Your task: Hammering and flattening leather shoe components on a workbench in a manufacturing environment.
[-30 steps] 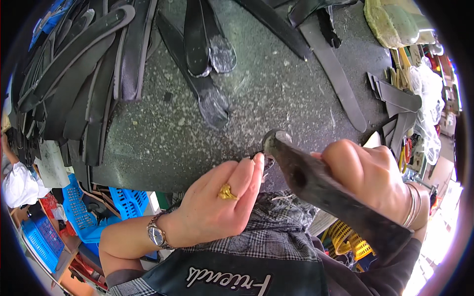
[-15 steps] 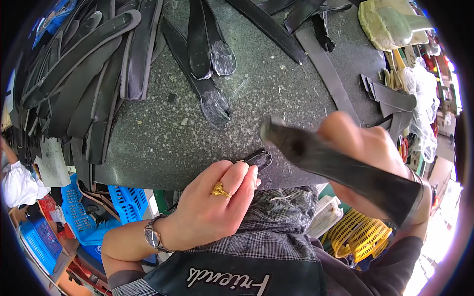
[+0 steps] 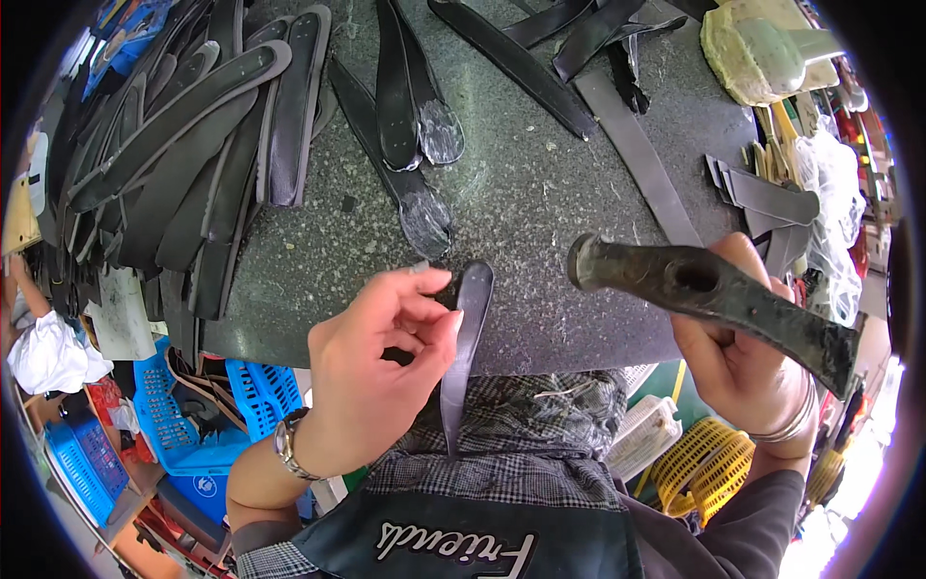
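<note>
My right hand [image 3: 738,362] grips a hammer, its dark metal head [image 3: 694,280] raised over the right front of the table. The head has a round face at the left and a flattened tapering end at the right; the handle is mostly hidden. A black leather-like strap [image 3: 470,328] lies at the front edge, its rounded end on the table and its narrow tail hanging toward my lap. Beside its left edge is my left hand [image 3: 381,357], fingers loosely curled and apart, with a fingertip close to or touching the strap. Farther back lie straps with whitish, roughened round ends [image 3: 425,222].
A heap of dark straps [image 3: 193,164] covers the table's left side. More strips [image 3: 641,154] lie at the back right, near a pale block with a light-coloured tool [image 3: 767,53]. Blue baskets [image 3: 169,415] stand below left, yellow baskets [image 3: 709,463] below right.
The hammer, blurred before, has risen and moved right. The strap's end, earlier under my left fingers, now lies extended; my left hand has moved left and loosened.
</note>
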Demonstrator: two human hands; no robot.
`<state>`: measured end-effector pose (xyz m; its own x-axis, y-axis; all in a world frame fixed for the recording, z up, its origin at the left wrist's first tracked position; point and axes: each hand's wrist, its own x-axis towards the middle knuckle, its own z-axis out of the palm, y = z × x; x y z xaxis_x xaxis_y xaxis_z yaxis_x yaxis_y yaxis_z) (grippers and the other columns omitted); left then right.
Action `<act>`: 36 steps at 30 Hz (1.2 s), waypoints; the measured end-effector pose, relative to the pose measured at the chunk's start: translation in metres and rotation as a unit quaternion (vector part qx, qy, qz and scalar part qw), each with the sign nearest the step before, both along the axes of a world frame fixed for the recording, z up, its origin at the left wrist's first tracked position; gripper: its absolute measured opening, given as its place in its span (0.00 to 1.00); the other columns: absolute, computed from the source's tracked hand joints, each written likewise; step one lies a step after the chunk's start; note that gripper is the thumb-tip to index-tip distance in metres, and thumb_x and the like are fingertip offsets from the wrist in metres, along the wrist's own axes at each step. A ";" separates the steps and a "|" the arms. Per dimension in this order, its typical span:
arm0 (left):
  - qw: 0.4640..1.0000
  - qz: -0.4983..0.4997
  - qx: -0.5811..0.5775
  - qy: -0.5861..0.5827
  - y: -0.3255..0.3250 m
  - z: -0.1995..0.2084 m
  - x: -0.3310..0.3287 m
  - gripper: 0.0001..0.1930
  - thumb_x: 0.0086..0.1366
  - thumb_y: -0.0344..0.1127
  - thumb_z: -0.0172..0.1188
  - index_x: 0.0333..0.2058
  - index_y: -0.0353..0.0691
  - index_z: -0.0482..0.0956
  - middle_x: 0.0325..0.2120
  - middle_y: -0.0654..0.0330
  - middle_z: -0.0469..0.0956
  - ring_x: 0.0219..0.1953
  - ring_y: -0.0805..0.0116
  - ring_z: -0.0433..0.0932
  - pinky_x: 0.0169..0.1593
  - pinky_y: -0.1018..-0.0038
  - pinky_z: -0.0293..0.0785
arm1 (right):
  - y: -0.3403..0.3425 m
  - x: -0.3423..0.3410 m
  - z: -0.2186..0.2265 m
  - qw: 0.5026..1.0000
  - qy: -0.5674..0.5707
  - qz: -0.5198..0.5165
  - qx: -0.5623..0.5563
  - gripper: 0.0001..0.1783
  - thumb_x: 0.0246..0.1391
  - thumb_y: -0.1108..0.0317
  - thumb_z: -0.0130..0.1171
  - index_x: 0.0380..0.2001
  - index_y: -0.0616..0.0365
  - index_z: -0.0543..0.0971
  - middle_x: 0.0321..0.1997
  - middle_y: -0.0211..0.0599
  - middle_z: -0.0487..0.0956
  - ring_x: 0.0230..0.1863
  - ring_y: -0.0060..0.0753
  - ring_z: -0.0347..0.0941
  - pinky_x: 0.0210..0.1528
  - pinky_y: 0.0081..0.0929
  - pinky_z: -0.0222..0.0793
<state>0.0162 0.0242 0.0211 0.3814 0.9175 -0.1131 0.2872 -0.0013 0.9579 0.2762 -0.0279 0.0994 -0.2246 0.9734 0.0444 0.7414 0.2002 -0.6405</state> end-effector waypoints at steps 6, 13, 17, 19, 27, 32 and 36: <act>0.999 -0.016 0.017 0.046 0.003 -0.001 0.000 0.09 0.55 0.22 0.68 0.37 0.33 0.82 0.27 0.57 0.81 0.26 0.76 0.82 0.30 0.83 0.79 | -0.003 -0.004 0.001 0.995 -0.002 -0.072 -0.065 0.06 0.48 0.83 0.59 0.31 0.66 0.75 0.24 0.38 0.68 0.19 0.33 0.69 0.22 0.26 0.62; 0.998 -0.020 0.029 0.057 0.003 0.006 -0.001 0.12 0.53 0.20 0.68 0.37 0.33 0.83 0.27 0.57 0.81 0.25 0.76 0.81 0.29 0.82 0.78 | -0.006 0.002 -0.001 0.997 -0.032 -0.039 -0.059 0.06 0.48 0.82 0.59 0.32 0.66 0.76 0.25 0.38 0.70 0.19 0.33 0.69 0.23 0.25 0.63; 0.911 -0.088 0.386 0.118 0.005 0.038 -0.004 0.20 0.43 0.16 0.67 0.39 0.34 0.84 0.34 0.58 0.78 0.29 0.62 0.76 0.30 0.69 0.72 | -0.016 0.008 -0.005 0.994 0.030 -0.101 -0.034 0.07 0.50 0.82 0.59 0.34 0.69 0.76 0.26 0.37 0.70 0.21 0.25 0.68 0.25 0.22 0.63; 0.830 -0.166 0.505 0.170 -0.003 0.049 0.000 0.18 0.39 0.21 0.71 0.35 0.30 0.84 0.35 0.56 0.77 0.31 0.61 0.74 0.32 0.70 0.70 | -0.017 0.006 0.000 0.993 0.026 -0.107 -0.031 0.07 0.51 0.82 0.58 0.35 0.70 0.75 0.27 0.37 0.72 0.23 0.22 0.68 0.27 0.21 0.63; 0.839 -0.179 0.451 0.247 -0.026 0.005 0.020 0.14 0.49 0.27 0.69 0.37 0.36 0.84 0.35 0.62 0.76 0.35 0.64 0.74 0.38 0.67 0.67 | -0.012 -0.007 -0.003 0.987 -0.122 0.075 -0.071 0.12 0.50 0.64 0.65 0.30 0.55 0.71 0.20 0.29 0.68 0.15 0.28 0.72 0.15 0.29 0.68; 0.863 -0.201 0.414 0.208 0.001 0.015 0.022 0.19 0.44 0.30 0.73 0.39 0.41 0.85 0.31 0.66 0.75 0.35 0.63 0.71 0.39 0.67 0.65 | -0.026 -0.018 -0.014 0.971 -0.215 0.090 -0.048 0.11 0.48 0.65 0.59 0.27 0.52 0.66 0.19 0.27 0.64 0.13 0.26 0.69 0.12 0.27 0.62; 0.889 -0.213 0.360 0.186 0.021 0.000 0.034 0.20 0.40 0.34 0.74 0.37 0.49 0.86 0.31 0.75 0.74 0.39 0.63 0.62 0.44 0.69 0.57 | -0.027 -0.018 -0.020 0.969 -0.225 0.096 -0.029 0.09 0.44 0.68 0.57 0.25 0.52 0.66 0.19 0.28 0.63 0.13 0.24 0.67 0.11 0.27 0.60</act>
